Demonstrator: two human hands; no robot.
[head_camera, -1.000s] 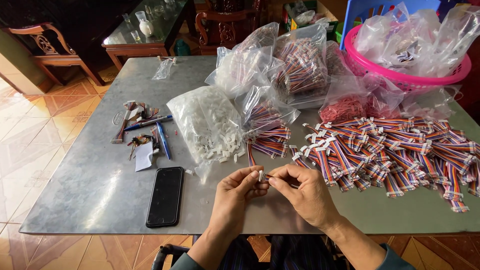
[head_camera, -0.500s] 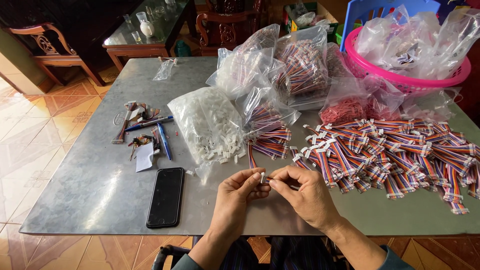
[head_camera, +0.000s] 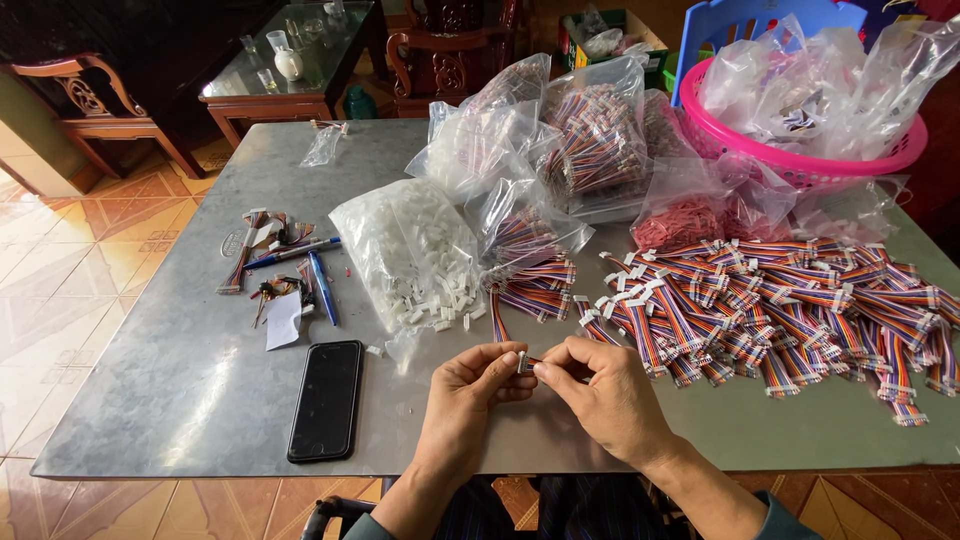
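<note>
Left hand (head_camera: 468, 390) and right hand (head_camera: 600, 390) pinch a small white plastic connector (head_camera: 523, 362) between their fingertips, above a grey metal table (head_camera: 180, 390).

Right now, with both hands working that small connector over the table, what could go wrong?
1. The white connector is tiny and pinched only by fingertips of the left hand and right hand; it could slip and drop near the table edge.
2. The open bag of white connectors already spills loose pieces; a nudge might scatter more.
3. The phone lies near the edge and could get knocked off.
</note>
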